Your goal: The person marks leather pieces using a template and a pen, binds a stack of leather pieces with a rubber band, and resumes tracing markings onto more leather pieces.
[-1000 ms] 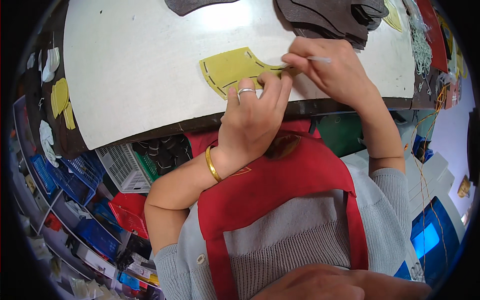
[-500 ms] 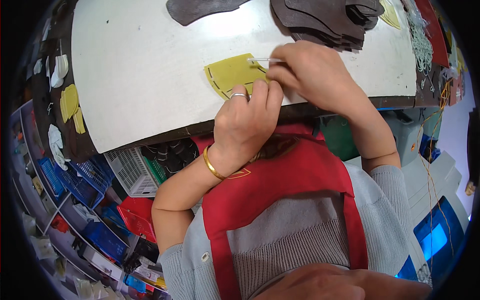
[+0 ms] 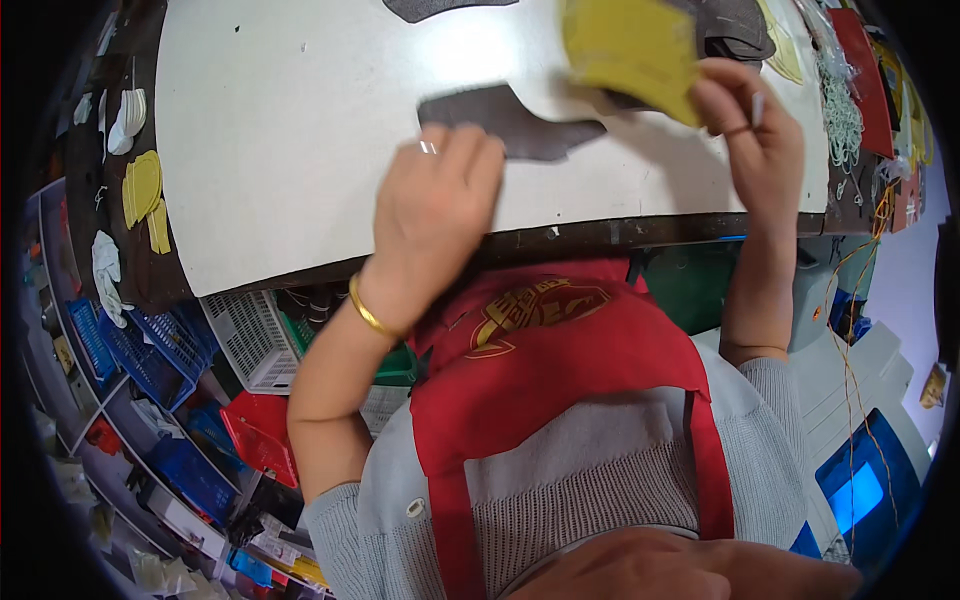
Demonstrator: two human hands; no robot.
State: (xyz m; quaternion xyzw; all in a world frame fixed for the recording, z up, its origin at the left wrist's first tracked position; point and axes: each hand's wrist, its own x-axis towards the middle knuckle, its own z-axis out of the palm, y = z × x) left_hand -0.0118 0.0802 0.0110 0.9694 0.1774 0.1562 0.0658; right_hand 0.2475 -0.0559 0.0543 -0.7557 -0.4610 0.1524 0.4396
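My right hand, raised over the right side of the table, pinches one corner of a yellow template, blurred by motion. A small pale end of a slim white pen shows among those same fingers. On the white board lies a dark brown leather-like piece, curved and narrowing to the right. My left hand, wearing a ring and a gold bangle, has its bent fingers closed at the piece's left end. Its fingertips are partly hidden and slightly smeared.
Behind the template sits a stack of dark cut pieces; another dark piece lies at the far edge. Pale green threads hang at the right. Yellow shapes lie at the left edge. Baskets stand below the table's front edge.
The yellow template has been lifted off the board and carried up and right by my right hand, baring the dark piece. My left hand has moved left, from the template to the dark piece.
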